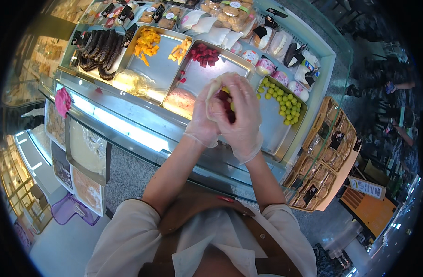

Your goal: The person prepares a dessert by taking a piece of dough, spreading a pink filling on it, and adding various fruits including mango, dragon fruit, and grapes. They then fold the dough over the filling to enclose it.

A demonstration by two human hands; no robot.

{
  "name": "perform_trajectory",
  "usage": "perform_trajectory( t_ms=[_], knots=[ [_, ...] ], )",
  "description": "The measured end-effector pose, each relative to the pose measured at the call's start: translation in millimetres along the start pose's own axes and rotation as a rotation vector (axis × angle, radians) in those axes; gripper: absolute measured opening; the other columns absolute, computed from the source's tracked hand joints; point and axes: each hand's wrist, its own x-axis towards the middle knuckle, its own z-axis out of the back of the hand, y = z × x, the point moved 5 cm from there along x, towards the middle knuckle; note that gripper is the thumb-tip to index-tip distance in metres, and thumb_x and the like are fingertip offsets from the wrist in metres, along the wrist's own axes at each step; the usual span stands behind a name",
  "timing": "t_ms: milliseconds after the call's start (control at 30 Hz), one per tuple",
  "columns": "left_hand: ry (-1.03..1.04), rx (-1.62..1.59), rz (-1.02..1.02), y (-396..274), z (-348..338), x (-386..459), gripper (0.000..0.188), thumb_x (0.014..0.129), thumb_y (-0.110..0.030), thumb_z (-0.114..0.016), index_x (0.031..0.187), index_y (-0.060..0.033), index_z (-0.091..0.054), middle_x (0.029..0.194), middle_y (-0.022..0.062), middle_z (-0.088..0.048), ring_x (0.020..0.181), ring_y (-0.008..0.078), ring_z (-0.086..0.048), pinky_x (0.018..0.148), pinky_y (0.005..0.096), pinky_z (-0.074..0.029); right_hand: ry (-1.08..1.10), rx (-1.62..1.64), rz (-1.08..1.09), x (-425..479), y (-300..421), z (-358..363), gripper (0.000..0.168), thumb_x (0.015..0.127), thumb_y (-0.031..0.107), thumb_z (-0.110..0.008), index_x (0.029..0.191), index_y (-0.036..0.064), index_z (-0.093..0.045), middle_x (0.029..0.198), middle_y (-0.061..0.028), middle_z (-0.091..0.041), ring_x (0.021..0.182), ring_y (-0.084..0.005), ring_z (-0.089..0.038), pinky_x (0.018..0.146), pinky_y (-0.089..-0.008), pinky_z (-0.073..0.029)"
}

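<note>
Both my hands wear clear plastic gloves and meet above the display case. My left hand (pixel 203 117) cups a pale, thin round wrapper (pixel 211 98) from its left side. My right hand (pixel 242 110) curls over it from the right, fingertips at its upper rim. Inside the wrapper show dark red fruit pieces (pixel 226 100) and bits of yellow and green. Below lie metal trays: one with orange mango pieces (pixel 147 43) and paler cubes (pixel 179 51), one with red cubes (pixel 204 55) and a pink mass (pixel 179 102), one with green grapes (pixel 288 105).
Dark ridged pastries (pixel 102 50) lie at the case's left. Packed cookies (pixel 232 14) and wrapped cakes line its back. A glass edge (pixel 128 133) runs before me. Wicker baskets (pixel 322 159) stand right; trays (pixel 86 149) and a purple basket (pixel 71 209) stand left.
</note>
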Motion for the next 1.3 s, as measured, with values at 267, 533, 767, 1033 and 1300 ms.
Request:
perform_trajectory(
  t_ms=[267, 533, 767, 1033, 1300],
  knots=[
    [-0.04, 0.101, -0.041, 2.9, -12.3, -2.9, 0.04, 0.101, -0.033, -0.044, 0.129, -0.0059, -0.055, 0.128, 0.0114, -0.059, 0.119, 0.0246, -0.056, 0.106, 0.0379, -0.043, 0.094, -0.029, 0.117, -0.4, -6.1, -3.6, 0.054, 0.082, 0.021, -0.067, 0.13, 0.001, -0.052, 0.125, -0.0175, -0.053, 0.119, -0.0376, -0.051, 0.103, -0.0523, -0.039],
    [-0.151, 0.084, -0.103, 8.4, -0.3, -2.1, 0.036, 0.099, -0.031, -0.049, 0.126, -0.0098, -0.057, 0.126, 0.0105, -0.059, 0.115, 0.0244, -0.058, 0.103, 0.0399, -0.046, -0.034, -0.132, 0.018, -0.9, -15.5, -13.9, 0.049, 0.086, 0.026, -0.062, 0.13, 0.004, -0.055, 0.129, -0.0176, -0.054, 0.122, -0.0348, -0.051, 0.106, -0.052, -0.037],
    [-0.16, -0.047, -0.062, 4.5, -9.6, 7.9, 0.052, 0.096, -0.04, -0.049, 0.132, -0.0035, -0.052, 0.132, 0.0148, -0.053, 0.128, 0.0312, -0.047, 0.115, 0.0498, -0.03, -0.337, 0.881, -0.39, -10.7, -59.7, 9.9, 0.049, 0.101, 0.036, -0.04, 0.126, -0.005, -0.052, 0.132, -0.0178, -0.055, 0.125, -0.0266, -0.051, 0.11, -0.04, -0.036],
    [-0.153, 0.009, -0.169, -3.9, -21.2, 2.0, 0.042, 0.095, -0.036, -0.053, 0.125, -0.0065, -0.055, 0.123, 0.0123, -0.058, 0.117, 0.0296, -0.054, 0.108, 0.0483, -0.04, -0.527, 0.542, -0.338, -18.9, -33.8, -26.7, 0.041, 0.104, 0.03, -0.036, 0.12, -0.003, -0.054, 0.127, -0.0178, -0.056, 0.12, -0.0294, -0.053, 0.107, -0.0413, -0.038],
    [0.058, -0.024, -0.201, -60.3, -21.6, -17.8, 0.034, 0.099, -0.031, -0.049, 0.124, -0.0091, -0.057, 0.12, 0.0119, -0.061, 0.11, 0.0266, -0.06, 0.099, 0.0394, -0.048, -0.157, 0.21, -0.26, 38.2, 2.3, -79.2, 0.035, 0.103, 0.027, -0.04, 0.121, 0.002, -0.056, 0.124, -0.011, -0.058, 0.12, -0.0218, -0.052, 0.107, -0.0412, -0.036]
  ],
)
